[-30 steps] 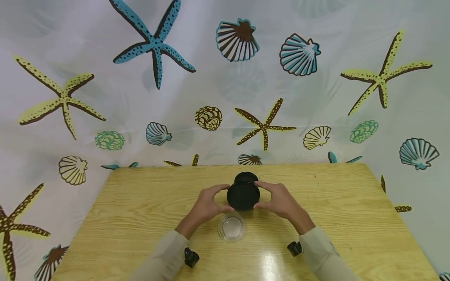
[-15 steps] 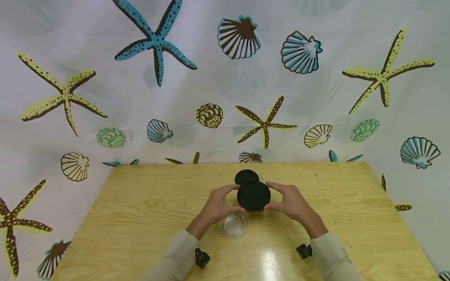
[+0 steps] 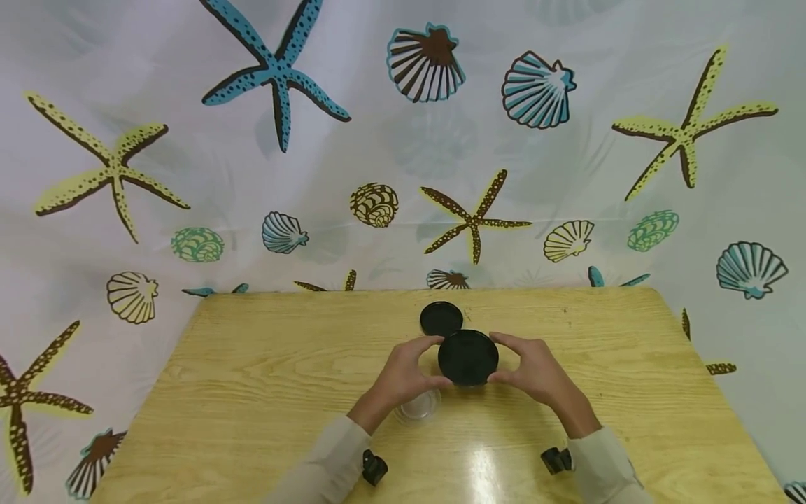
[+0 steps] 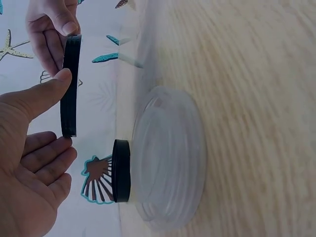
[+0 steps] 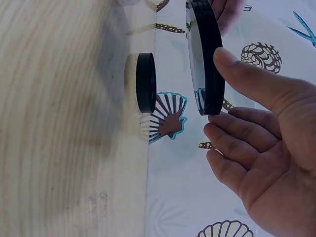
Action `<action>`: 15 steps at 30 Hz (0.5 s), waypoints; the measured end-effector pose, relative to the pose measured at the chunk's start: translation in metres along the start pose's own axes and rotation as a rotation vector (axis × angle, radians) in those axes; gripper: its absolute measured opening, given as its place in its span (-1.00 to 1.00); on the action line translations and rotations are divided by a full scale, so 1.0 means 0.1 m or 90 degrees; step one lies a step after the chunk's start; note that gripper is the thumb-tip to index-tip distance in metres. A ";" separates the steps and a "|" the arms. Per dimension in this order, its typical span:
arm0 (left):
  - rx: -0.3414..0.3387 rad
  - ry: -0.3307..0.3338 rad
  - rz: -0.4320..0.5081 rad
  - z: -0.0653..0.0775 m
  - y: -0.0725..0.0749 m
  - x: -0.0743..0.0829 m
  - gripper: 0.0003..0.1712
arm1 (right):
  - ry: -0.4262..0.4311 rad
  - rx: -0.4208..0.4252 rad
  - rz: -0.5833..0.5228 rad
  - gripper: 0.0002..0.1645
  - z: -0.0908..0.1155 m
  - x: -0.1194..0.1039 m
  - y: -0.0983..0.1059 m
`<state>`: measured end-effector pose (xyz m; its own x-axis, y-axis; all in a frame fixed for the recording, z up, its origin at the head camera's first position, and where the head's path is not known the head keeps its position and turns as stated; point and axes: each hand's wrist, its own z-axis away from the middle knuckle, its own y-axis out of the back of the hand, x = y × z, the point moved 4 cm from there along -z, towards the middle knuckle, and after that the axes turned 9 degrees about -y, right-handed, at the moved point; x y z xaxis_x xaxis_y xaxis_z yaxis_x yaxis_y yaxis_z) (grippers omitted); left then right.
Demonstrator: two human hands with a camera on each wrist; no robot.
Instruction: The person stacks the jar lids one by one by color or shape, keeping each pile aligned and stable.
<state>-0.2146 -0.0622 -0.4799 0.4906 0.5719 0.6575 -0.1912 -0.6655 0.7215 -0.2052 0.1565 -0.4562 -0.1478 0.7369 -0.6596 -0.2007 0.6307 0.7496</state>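
Both hands hold a large black round lid [image 3: 469,358] level above the table, one at each side. My left hand [image 3: 409,374] pinches its left edge between thumb and fingers. On the opposite edge, my right hand [image 3: 532,367] has the same kind of pinch. Seen from the right wrist, the held lid [image 5: 207,59] has a glossy, reflecting underside. A smaller black round lid [image 3: 441,318] lies flat on the table just behind. Under my left hand stands a clear round plastic container [image 3: 418,406], partly covered by that hand in the head view; the left wrist view shows its ribbed side.
The wooden table [image 3: 264,378] ends at the back against a white curtain [image 3: 352,154] printed with starfish and shells. A small black camera [image 3: 374,467] sits on the left wrist and another black camera [image 3: 557,460] on the right.
Both hands have carried the large lid to the right, away from the smaller lid, which now shows more fully. My left hand now covers part of the clear container.
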 end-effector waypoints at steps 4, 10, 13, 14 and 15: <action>-0.014 0.016 0.003 0.00 -0.07 0.01 -0.16 | -0.024 -0.007 -0.004 -0.17 0.03 0.05 -0.02; -0.027 0.019 -0.015 0.01 -0.15 0.02 -0.17 | -0.057 -0.022 -0.005 -0.16 0.07 0.12 -0.07; -0.030 0.022 -0.010 0.03 -0.18 0.03 -0.17 | -0.058 -0.022 0.000 -0.16 0.09 0.15 -0.09; -0.030 0.024 -0.007 0.03 -0.19 0.03 -0.16 | -0.055 -0.022 0.002 -0.15 0.09 0.16 -0.10; -0.032 0.026 -0.004 0.04 -0.20 0.03 -0.16 | -0.053 -0.021 0.004 -0.15 0.10 0.17 -0.11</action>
<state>-0.2064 -0.0493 -0.4931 0.4567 0.5958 0.6606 -0.2314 -0.6375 0.7349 -0.1962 0.1645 -0.4747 -0.0682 0.7597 -0.6466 -0.2324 0.6182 0.7508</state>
